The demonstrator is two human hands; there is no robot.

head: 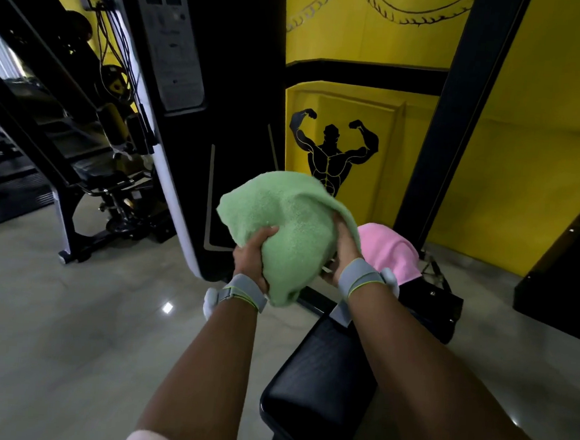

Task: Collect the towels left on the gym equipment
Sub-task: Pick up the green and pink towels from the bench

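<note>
A green towel hangs bunched in the air between both hands, above the far end of a black padded bench. My left hand grips its lower left side with curled fingers. My right hand holds its right side, fingers tucked under the cloth and partly hidden. A pink towel lies draped over the black machine part just behind my right wrist.
A tall black weight-stack column with a white edge stands left of centre. Another black machine with a seat is at far left. A black upright post and the yellow wall stand behind. Glossy grey floor spreads left.
</note>
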